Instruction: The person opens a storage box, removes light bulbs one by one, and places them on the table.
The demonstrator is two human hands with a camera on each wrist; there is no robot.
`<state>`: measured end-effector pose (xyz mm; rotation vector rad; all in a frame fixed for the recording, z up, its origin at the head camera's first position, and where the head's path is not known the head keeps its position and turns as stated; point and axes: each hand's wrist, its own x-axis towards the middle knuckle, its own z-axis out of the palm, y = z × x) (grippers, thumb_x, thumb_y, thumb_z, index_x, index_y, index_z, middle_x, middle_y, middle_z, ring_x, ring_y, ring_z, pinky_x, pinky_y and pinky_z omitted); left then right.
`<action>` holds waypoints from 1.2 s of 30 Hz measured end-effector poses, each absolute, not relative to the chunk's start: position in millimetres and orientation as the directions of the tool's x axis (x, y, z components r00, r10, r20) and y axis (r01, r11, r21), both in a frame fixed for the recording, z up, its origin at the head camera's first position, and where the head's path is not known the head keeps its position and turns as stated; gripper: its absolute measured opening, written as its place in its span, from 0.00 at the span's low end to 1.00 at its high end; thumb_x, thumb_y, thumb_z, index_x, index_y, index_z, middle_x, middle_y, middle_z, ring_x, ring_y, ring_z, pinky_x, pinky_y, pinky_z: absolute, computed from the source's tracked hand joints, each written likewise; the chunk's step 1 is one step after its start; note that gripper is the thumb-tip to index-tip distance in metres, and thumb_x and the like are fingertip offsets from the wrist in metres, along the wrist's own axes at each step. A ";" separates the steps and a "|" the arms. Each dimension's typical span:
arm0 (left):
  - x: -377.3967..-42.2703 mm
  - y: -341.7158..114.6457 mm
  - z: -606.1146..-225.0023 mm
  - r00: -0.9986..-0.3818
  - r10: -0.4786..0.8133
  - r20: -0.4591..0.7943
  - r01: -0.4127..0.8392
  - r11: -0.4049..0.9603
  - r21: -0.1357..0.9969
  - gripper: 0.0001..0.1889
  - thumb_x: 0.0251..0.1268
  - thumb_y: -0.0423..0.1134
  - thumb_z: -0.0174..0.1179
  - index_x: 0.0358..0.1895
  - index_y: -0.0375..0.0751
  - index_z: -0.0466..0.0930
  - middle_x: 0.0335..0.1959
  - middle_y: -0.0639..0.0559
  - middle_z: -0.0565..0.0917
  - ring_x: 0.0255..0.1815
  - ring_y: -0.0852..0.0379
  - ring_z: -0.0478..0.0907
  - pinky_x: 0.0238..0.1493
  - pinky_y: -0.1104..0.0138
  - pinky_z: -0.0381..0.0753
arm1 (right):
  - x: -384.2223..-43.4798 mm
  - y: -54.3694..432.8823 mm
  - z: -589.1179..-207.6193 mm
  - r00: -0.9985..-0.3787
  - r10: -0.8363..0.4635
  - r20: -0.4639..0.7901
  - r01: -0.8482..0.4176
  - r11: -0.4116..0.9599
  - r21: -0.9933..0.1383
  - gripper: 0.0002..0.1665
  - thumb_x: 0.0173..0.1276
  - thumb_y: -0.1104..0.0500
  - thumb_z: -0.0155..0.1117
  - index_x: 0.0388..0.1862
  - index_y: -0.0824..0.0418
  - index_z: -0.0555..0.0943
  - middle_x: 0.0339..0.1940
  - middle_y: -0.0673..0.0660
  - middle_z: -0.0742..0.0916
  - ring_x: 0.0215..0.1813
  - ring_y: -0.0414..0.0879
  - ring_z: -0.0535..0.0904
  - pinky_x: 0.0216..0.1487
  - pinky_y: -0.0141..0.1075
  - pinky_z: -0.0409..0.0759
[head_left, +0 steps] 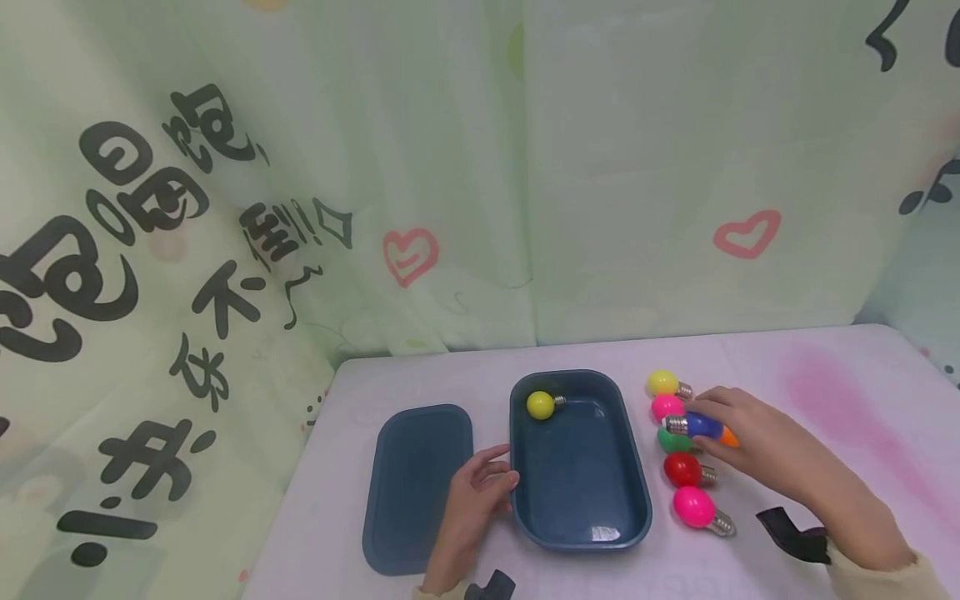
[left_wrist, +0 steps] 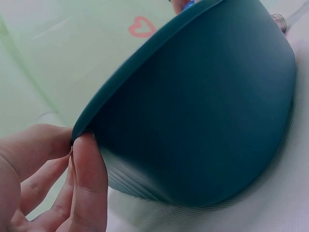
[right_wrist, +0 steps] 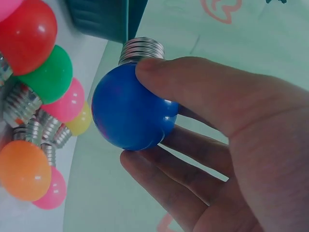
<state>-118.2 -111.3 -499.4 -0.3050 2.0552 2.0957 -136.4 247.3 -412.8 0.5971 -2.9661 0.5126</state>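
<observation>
My right hand [head_left: 772,446] holds a blue light bulb [right_wrist: 128,108] between thumb and fingers, its metal screw base facing the container. This bulb is above a row of bulbs, between them and the dark blue rectangular container [head_left: 581,479]. My left hand [head_left: 471,504] pinches the left rim of the container with thumb and fingers, as the left wrist view shows up close. Inside the container, near its far left corner, lies one yellow bulb [head_left: 540,405].
Right of the container lie a yellow bulb [head_left: 663,382], a pink bulb [head_left: 666,407], a green bulb [head_left: 672,441], a red bulb [head_left: 682,470] and a nearer pink bulb [head_left: 693,507]. An orange bulb [right_wrist: 24,170] is partly hidden in the head view. A flat blue lid [head_left: 416,483] lies left.
</observation>
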 end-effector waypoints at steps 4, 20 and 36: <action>-117.9 -111.4 -499.3 -0.963 -0.007 -0.270 -0.270 -0.018 0.963 0.25 0.61 0.39 0.69 0.62 0.45 0.78 0.45 0.48 0.84 0.40 0.56 0.82 0.33 0.67 0.81 | -135.1 254.5 -417.5 -0.919 -0.367 0.145 -0.394 0.871 -0.292 0.32 0.51 0.56 0.80 0.56 0.61 0.83 0.50 0.66 0.82 0.50 0.61 0.80 0.41 0.50 0.85; -118.2 -111.5 -499.5 -0.962 -0.006 -0.273 -0.273 -0.019 0.962 0.25 0.61 0.39 0.69 0.62 0.45 0.78 0.44 0.49 0.84 0.39 0.57 0.81 0.33 0.66 0.80 | -133.2 273.5 -431.2 -0.938 -0.333 0.098 -0.347 0.895 -0.279 0.29 0.48 0.57 0.82 0.51 0.62 0.84 0.47 0.66 0.84 0.49 0.65 0.81 0.42 0.53 0.84; -119.3 -112.7 -503.7 -0.962 0.000 -0.272 -0.272 -0.012 0.962 0.25 0.62 0.39 0.68 0.63 0.45 0.77 0.44 0.50 0.84 0.40 0.57 0.82 0.34 0.65 0.80 | -132.8 284.8 -445.7 -0.939 -0.337 0.072 -0.345 0.908 -0.240 0.27 0.44 0.58 0.83 0.45 0.63 0.85 0.41 0.61 0.84 0.43 0.59 0.82 0.41 0.52 0.85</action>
